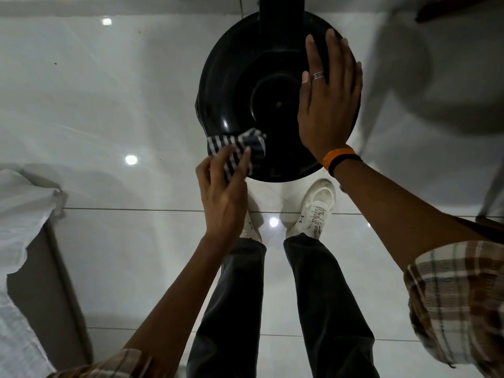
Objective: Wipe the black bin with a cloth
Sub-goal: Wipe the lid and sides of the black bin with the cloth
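At the far left of the frame a white sheet (pixel 19 214) hangs over a piece of furniture, well apart from the work. Moving toward the centre, your left hand (pixel 222 197) comes up from the lower middle, and its fingers (pixel 245 159) are pinched narrow on a striped cloth (pixel 237 148), thumb and forefinger holding a bunched fold. The cloth is pressed on the lower left edge of the black bin (pixel 245 77), which fills the upper centre of the frame and stands on the glossy tiled floor (pixel 109 105), just above your white shoes (pixel 316 208).

This is the relation that matters: the unwiped bulk of the bin lies up and to the right of the cloth, and the round top curves away from your fingers along its rim. The bin's long axis runs straight down from the camera, so you see it end-on as rings. The left hand is the nearer one for wiping; I judge the next stroke should follow the rim's curve or sweep up toward the centre ring.

To the right, your right hand (pixel 330 99) lies flat on the bin's right side, fingers spread wide and holding nothing, steadying it. Its wrist carries an orange and black band (pixel 341 159). It covers part of the surface.
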